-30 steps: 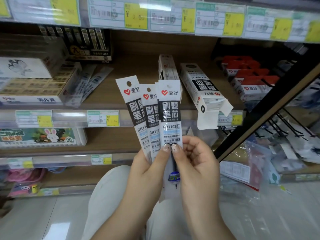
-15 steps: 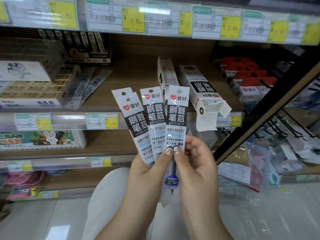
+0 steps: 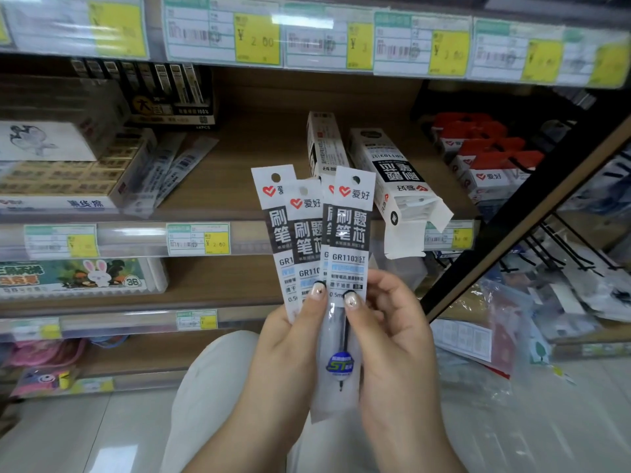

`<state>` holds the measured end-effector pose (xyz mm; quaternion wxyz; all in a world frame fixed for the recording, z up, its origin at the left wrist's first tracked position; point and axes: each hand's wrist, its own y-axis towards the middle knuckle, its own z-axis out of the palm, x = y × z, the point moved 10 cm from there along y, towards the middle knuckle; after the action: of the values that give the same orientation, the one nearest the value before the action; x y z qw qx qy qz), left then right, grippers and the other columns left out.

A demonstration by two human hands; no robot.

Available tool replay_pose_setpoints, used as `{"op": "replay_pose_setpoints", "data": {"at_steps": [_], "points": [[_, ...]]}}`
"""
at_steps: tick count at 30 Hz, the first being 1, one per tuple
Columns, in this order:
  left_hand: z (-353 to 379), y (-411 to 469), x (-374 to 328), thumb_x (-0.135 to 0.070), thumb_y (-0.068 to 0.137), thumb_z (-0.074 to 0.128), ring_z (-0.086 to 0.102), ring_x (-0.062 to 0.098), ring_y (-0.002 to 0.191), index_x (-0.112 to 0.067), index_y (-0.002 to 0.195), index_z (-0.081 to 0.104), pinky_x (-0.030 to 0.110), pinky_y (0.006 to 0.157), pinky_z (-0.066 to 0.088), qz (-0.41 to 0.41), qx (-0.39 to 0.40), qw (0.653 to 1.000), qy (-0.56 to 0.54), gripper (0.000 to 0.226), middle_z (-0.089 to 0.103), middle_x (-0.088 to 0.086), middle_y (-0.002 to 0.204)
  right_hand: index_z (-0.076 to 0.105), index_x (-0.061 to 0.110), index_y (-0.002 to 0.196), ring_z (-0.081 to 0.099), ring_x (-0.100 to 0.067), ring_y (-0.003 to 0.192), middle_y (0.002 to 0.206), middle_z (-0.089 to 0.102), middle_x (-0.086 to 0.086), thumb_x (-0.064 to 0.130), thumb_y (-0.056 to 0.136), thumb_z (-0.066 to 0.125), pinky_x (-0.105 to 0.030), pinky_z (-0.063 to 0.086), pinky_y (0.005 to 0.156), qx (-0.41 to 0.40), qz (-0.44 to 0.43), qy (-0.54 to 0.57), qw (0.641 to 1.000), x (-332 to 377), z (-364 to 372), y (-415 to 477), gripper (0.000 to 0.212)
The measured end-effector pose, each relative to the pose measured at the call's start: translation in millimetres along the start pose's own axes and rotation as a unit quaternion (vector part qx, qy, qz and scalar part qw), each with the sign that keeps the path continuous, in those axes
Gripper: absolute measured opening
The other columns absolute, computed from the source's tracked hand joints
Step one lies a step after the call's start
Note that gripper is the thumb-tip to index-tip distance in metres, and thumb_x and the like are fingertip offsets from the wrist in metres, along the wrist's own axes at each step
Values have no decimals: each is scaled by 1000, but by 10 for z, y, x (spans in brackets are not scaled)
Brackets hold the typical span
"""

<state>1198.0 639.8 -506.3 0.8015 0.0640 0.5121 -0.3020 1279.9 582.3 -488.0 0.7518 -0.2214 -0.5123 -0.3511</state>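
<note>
Left hand (image 3: 286,353) at near centre, thumb curled over the lower part of a fan of refill packets (image 3: 307,233), fingers hidden behind them. Grips the fan upright, tops splayed slightly to the left, four white header cards showing, each with a red heart mark and a black band of print.

Right hand (image 3: 392,336) just to the right, close against the left. Pinches the front packet (image 3: 351,227), rightmost of the fan, thumb on its face below the printed card, fingers curled behind. Overlaps the packet next to it. Below the thumb, a clear sleeve with a thin dark refill inside and a round blue sticker (image 3: 340,365).

Beyond the packets, a wooden shelf (image 3: 239,158). On it, far right of the fan, an open white box (image 3: 399,189) lying on its side, end flap hanging over the shelf edge. Just left of that, a second white box (image 3: 322,145), partly hidden by the fan. Farther right, red-topped boxes (image 3: 485,155) in a row. Price labels (image 3: 198,238) along the shelf edge, yellow patches on white. One shelf down at left, a rabbit box (image 3: 78,276). Near, under the hands, a pale trouser leg (image 3: 211,387) over a glossy floor (image 3: 85,431).
</note>
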Motion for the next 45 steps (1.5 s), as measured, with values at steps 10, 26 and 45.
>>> {"op": "replay_pose_setpoints", "data": {"at_steps": [10,26,45], "points": [[-71,28,168,-31,70,61,66,26,98,-15,89,77,41,91,48,-69,-38,984,-161,29,71,14,103,57,13,90,67,-8,71,82,73,-2,-10,85,53,-15,51,64,-13,15,23,1000,38,-3,-32,25],[-246,20,308,-21,58,62,62,38,100,0,102,66,46,91,46,-79,-68,988,-116,49,67,25,103,66,33,80,62,-12,70,85,73,-3,10,73,59,-16,51,63,-9,-6,6,1000,52,-7,-56,25],[1,-16,72,-27,52,64,68,34,91,-15,90,75,45,85,51,8,63,998,-9,41,72,20,94,66,35,81,61,-18,76,88,73,-4,10,73,58,-20,52,67,6,-5,-2,1000,41,-1,-77,27]]}}
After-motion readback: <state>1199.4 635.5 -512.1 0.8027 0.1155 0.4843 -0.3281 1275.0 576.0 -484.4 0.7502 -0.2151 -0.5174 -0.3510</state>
